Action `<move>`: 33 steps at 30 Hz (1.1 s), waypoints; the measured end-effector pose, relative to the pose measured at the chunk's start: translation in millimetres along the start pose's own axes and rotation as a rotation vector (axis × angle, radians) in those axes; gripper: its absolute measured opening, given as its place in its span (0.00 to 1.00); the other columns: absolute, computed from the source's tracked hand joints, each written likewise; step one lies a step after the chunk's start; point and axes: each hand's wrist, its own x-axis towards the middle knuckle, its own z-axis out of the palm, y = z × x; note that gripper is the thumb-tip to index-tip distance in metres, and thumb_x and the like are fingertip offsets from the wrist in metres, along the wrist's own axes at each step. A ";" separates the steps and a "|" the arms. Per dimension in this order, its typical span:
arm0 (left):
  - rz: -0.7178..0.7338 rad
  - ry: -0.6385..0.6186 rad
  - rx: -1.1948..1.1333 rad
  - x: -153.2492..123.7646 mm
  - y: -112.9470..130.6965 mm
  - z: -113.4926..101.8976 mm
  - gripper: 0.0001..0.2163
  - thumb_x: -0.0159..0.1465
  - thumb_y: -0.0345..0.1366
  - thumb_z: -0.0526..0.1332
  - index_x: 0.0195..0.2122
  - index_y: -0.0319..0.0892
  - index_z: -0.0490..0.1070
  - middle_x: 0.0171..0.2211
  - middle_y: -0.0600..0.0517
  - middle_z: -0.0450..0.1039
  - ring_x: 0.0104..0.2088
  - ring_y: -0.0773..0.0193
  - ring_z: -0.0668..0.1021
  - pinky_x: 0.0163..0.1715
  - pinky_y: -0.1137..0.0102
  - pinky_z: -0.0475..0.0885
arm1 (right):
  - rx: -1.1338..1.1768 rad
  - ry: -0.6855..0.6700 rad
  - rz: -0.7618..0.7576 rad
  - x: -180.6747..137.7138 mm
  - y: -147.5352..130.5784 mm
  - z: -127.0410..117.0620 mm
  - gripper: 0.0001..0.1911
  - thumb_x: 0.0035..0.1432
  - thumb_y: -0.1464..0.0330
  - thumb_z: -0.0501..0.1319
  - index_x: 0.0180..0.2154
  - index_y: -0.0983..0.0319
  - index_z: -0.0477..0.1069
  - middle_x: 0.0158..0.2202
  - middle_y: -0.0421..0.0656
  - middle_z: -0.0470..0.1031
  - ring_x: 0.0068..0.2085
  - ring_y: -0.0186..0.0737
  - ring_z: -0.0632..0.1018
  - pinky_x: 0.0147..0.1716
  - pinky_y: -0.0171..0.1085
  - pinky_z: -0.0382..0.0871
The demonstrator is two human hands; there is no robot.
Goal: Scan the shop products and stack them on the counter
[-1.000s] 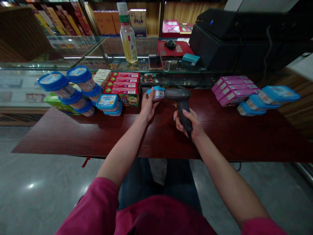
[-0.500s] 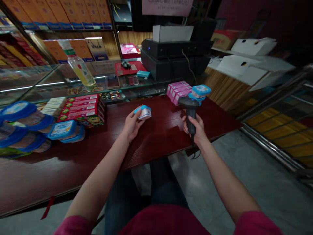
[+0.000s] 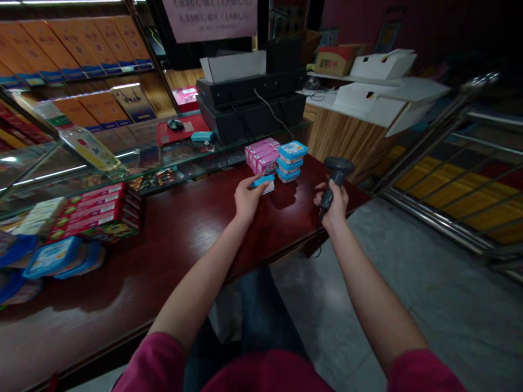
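Note:
Gripped in my left hand [image 3: 247, 199] is a small plastic tub [image 3: 267, 187] with a blue lid, partly hidden by my fingers. It is just left of a stack of similar blue-lidded tubs [image 3: 291, 159]. Pink boxes [image 3: 263, 154] stand packed together behind that stack. My right hand [image 3: 335, 202] is wrapped round the handle of a dark barcode scanner [image 3: 338, 166], held over the right end of the brown counter [image 3: 180, 239]. The scanner's cord hangs down past the counter edge.
At the left are more blue-lidded tubs [image 3: 55, 257] and red boxes [image 3: 100, 212]. A bottle [image 3: 87, 147] stands on the glass display case behind. Black equipment [image 3: 253, 103] sits at the back. A metal railing [image 3: 441, 228] runs along the right.
My left hand has carried the tub rightward, closer to the stack. The scanner in my right hand has swung right, away from the stacked tubs. The view has turned right.

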 end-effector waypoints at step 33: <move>0.434 -0.362 0.714 20.3 -36.6 23.7 0.20 0.72 0.27 0.62 0.63 0.44 0.79 0.70 0.37 0.73 0.74 0.41 0.71 0.72 0.45 0.67 | 0.019 -0.028 -0.023 -12.1 -6.8 2.9 0.21 0.52 0.53 0.74 0.41 0.57 0.73 0.31 0.36 0.79 0.18 0.30 0.68 0.16 0.33 0.61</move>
